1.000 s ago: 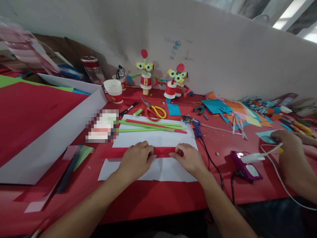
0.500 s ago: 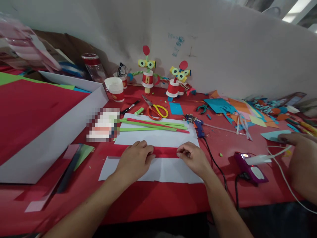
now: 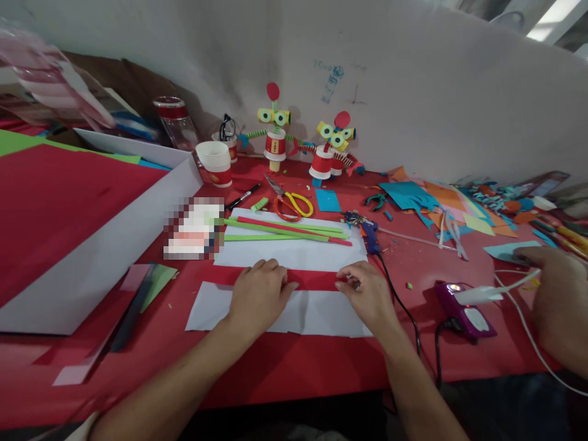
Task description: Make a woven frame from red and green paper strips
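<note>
A red paper strip lies crosswise over white paper on the red table. My left hand has its fingers curled on the strip's left part, thumb pressed to it. At the strip's right part, my right hand pinches the paper between thumb and fingertips. Just beyond both hands, green strips and a thin red strip lie on the white sheet. Orange and yellow scissors rest behind them, beside a blue paper piece.
A white box with coloured paper stands at left, near paper cups. Cup figures stand by the wall. A glue gun and purple power socket lie right. Another person's hand touches light blue paper at far right.
My right hand has shifted slightly right along the red strip, and my left hand has also shifted a little right. The view has moved slightly.
</note>
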`<state>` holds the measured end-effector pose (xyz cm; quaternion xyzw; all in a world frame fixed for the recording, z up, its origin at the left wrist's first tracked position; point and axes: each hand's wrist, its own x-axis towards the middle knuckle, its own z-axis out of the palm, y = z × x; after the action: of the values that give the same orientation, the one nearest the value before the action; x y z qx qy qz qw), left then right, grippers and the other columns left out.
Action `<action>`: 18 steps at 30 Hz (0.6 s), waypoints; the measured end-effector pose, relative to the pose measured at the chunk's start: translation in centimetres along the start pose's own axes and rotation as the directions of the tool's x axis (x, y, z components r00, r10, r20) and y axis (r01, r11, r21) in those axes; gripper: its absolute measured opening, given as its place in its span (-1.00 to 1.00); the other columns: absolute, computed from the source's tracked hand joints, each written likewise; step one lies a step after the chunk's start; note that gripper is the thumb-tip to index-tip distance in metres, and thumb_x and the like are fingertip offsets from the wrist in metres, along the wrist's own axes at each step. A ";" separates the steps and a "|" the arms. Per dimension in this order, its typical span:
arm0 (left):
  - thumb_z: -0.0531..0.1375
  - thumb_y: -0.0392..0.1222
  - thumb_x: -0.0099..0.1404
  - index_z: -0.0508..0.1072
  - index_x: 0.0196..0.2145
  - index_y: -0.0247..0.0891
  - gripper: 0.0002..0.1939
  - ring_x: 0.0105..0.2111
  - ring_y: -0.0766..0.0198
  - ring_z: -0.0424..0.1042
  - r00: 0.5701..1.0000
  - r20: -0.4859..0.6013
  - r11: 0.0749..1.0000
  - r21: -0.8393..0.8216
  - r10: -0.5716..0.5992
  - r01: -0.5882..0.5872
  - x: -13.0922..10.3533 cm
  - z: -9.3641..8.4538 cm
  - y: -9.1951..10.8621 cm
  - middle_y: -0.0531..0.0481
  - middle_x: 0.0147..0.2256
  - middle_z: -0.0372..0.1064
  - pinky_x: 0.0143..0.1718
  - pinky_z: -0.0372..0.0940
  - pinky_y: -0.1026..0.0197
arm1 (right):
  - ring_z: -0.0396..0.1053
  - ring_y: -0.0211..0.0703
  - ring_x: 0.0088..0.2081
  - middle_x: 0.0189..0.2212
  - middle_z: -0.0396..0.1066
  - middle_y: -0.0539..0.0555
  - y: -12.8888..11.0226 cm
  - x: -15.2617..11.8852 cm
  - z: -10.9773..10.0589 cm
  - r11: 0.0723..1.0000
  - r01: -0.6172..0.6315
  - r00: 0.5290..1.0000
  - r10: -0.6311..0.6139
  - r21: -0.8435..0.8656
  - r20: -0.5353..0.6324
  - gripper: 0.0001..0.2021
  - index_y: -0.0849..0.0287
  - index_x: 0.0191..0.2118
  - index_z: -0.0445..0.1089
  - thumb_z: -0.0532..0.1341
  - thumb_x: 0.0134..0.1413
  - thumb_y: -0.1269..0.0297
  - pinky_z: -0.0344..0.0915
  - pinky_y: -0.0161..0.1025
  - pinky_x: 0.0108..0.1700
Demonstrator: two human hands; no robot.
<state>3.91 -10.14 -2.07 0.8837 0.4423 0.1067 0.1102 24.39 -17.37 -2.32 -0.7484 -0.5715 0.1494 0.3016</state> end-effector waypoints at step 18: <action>0.07 -0.02 0.29 0.46 -0.38 -0.27 -0.70 -0.22 0.08 0.38 1.000 0.012 0.997 0.072 -0.027 0.026 -0.1 -0.2 1.0 -0.10 -0.30 0.42 -0.26 0.21 0.08 | 0.22 0.21 0.05 0.03 0.25 0.35 -2.4 -5.5 3.2 0.752 0.407 0.907 -0.402 -0.519 0.128 -0.54 0.23 0.15 0.25 0.12 0.16 0.16 0.29 0.10 0.00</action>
<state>4.55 -10.81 -1.61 0.8819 0.4566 0.0836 0.0823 19.11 -21.26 -3.93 -0.6603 -0.7393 -0.0815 0.1039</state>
